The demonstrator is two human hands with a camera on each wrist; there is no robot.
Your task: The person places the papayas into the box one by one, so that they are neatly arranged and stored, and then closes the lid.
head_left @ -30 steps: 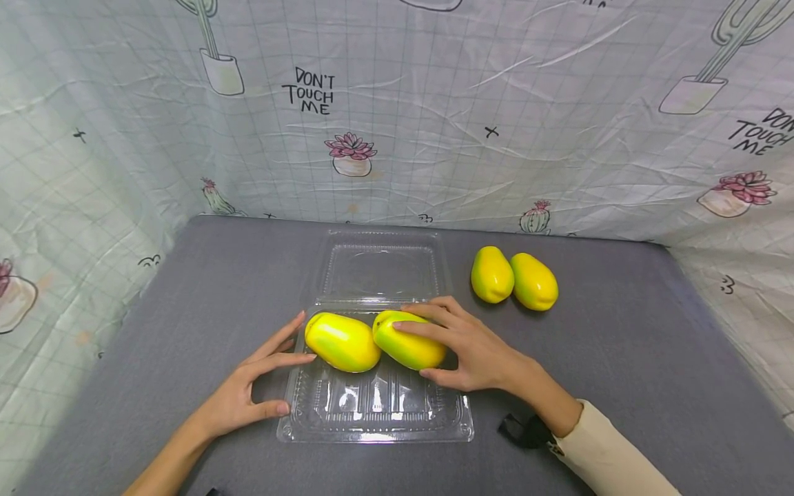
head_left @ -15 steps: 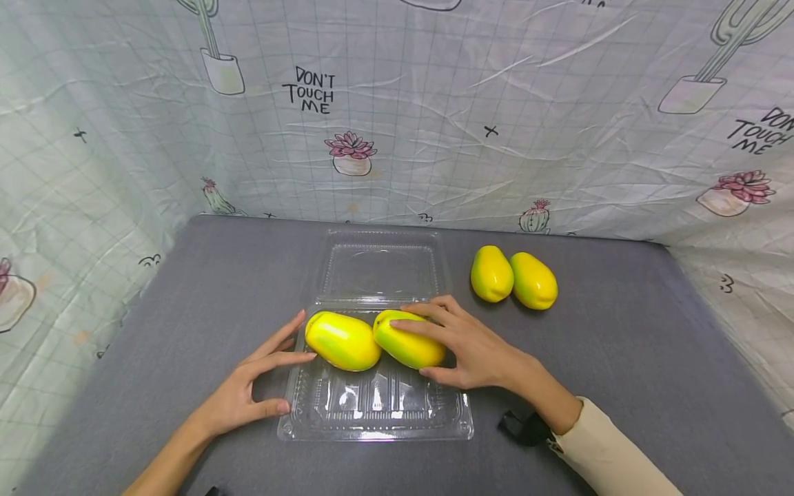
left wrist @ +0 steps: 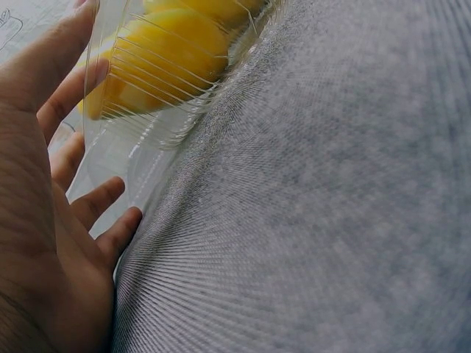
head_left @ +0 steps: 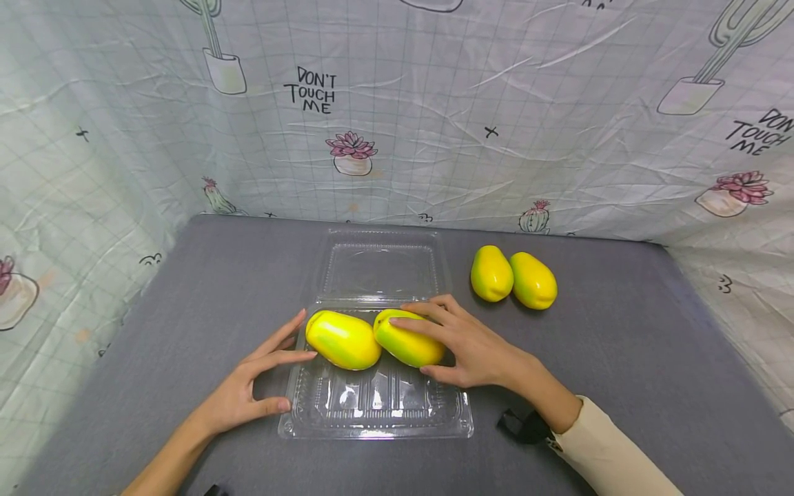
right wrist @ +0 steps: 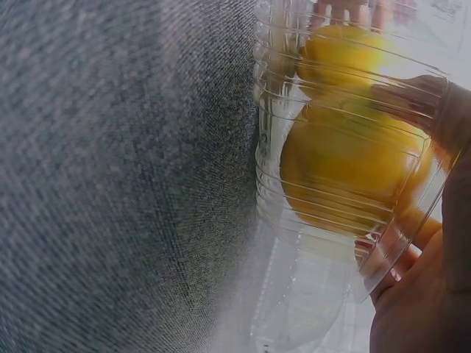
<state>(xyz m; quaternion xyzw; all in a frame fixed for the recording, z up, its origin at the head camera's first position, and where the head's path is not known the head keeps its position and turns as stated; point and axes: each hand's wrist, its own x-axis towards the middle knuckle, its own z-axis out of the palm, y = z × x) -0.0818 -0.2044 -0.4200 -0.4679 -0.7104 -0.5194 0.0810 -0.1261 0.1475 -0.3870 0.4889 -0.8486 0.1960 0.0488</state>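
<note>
A clear plastic clamshell box [head_left: 377, 416] lies on the table with its lid [head_left: 381, 269] folded back flat behind it. Two yellow-green mangoes sit side by side in the tray's rear half. At the left mango [head_left: 343, 340], the left hand [head_left: 238, 393] spreads its fingers along the box's left rim, one fingertip at or very near the fruit. The right hand [head_left: 474, 348] curls its fingers and thumb round the right mango [head_left: 406, 343]. Through the clear wall, the right wrist view shows that mango [right wrist: 342, 165] inside the tray.
Two more mangoes, one [head_left: 492, 274] beside the other [head_left: 534, 281], lie behind and to the right of the box. Grey cloth covers the table [head_left: 633, 358]. A patterned curtain [head_left: 422, 124] hangs along its back and sides.
</note>
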